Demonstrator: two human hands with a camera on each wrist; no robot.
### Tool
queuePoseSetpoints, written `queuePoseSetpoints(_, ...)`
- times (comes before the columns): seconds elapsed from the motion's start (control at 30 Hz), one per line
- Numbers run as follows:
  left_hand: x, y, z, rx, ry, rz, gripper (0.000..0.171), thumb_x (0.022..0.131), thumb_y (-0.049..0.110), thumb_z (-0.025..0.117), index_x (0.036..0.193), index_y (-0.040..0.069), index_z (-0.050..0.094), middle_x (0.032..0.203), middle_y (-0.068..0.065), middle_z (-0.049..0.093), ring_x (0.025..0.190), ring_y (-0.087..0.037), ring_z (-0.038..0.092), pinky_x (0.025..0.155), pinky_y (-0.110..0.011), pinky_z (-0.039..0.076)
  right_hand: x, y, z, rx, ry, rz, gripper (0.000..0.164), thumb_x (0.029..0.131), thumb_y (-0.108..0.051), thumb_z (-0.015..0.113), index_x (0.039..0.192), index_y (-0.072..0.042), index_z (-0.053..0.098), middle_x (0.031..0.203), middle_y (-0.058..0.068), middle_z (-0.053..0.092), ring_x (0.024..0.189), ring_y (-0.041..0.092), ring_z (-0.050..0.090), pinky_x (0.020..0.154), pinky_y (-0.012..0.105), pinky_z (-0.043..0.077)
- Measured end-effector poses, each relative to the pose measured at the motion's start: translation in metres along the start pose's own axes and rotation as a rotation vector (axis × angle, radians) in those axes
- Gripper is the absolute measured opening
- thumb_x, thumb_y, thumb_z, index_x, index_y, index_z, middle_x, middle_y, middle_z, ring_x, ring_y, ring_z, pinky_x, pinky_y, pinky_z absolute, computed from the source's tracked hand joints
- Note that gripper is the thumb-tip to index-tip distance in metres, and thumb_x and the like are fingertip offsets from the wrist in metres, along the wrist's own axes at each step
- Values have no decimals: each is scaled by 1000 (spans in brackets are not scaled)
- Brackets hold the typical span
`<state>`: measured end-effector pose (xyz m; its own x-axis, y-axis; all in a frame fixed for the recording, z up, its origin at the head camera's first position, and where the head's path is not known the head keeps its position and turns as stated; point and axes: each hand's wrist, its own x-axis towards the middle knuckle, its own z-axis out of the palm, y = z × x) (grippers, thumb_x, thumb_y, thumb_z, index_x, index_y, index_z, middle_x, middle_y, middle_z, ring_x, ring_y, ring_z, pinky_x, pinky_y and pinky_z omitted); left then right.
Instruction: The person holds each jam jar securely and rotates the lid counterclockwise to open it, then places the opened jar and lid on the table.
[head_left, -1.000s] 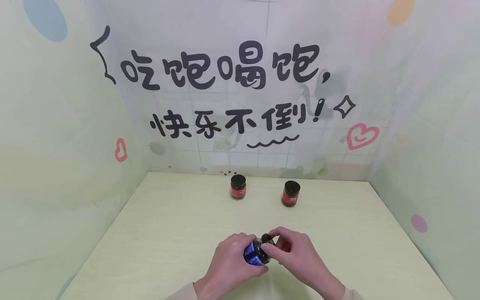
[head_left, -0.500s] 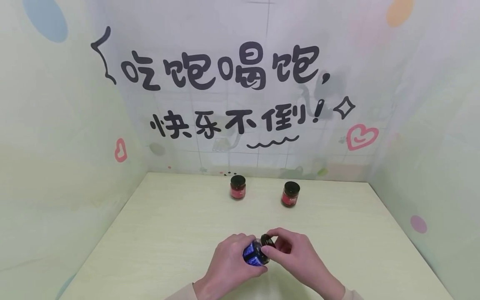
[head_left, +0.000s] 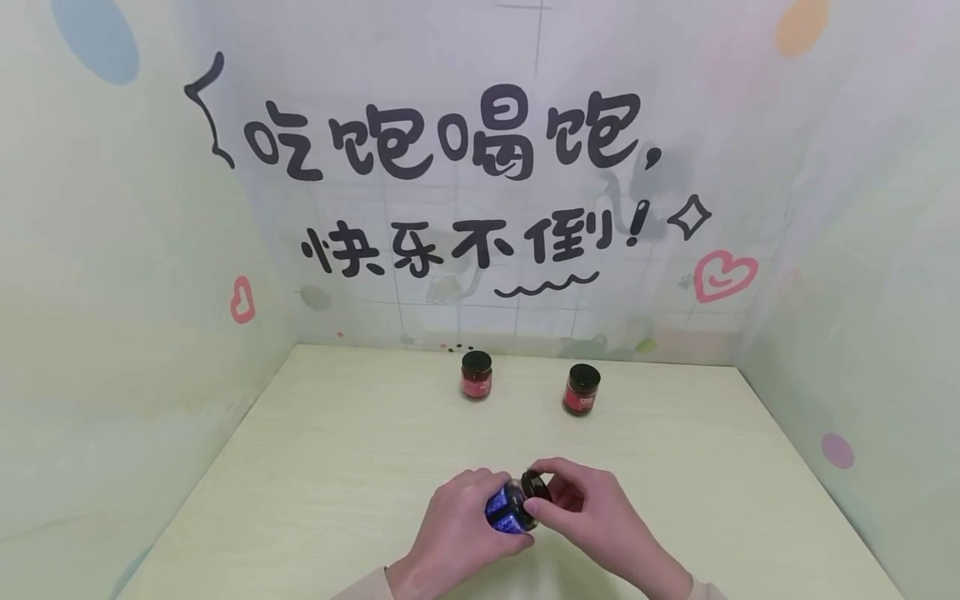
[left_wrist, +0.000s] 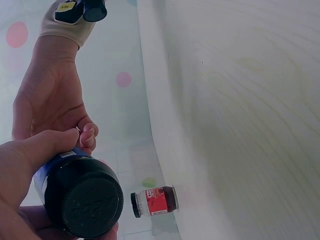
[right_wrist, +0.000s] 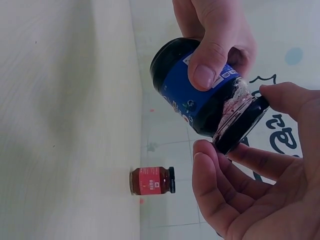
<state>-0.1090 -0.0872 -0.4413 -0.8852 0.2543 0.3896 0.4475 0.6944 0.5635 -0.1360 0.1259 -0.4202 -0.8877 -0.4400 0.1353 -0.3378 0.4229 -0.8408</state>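
Stretching across the lower half of the head view is one pale wood-grain tabletop, boxed in on three sides by a pastel backdrop with black lettering, two pink hearts and coloured dots. Down at the near edge, two hands meet over the tabletop. The left hand has its fingers and thumb wrapped round the body of a dark jar with a blue label, held tilted in the air, lid end pointing up and to the right. From the right wrist view the thumb presses flat on the blue label, and the jar's base faces the left wrist camera as a dark disc. The right hand comes in from the other side, fingertips and thumb curled onto the black lid at the jar's top; the right wrist view shows a ragged bit of clear seal at the neck just under that lid. Further back, count two small jars, each with a red label and a black cap, both upright near the back wall and well apart from the hands: one towards the centre, one to its right. That makes three jars in all, one held, two standing.
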Motion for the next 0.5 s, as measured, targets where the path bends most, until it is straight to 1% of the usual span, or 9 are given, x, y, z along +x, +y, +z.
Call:
queuePoseSetpoints(0.27,0,-1,0,-5,6,10,45,67,41,92,101,21,69,84,17,58,76,-1,50,65,-20,46,-1,-1,-1,19,-6,-21,36,90,-39,76,121,-24,68,83,-6,66,71,12,65,67,28,55)
queuePoseSetpoints(0.5,-1,-1,0,-6,-3,-10,51,67,41,92,106,17,70,87,15,60,77,-2,51,66,-21,47,-2,0,-1,25,-12,-75,36,91,-36,75,124,-25,66,85,-7,68,75,11,66,71,29,57)
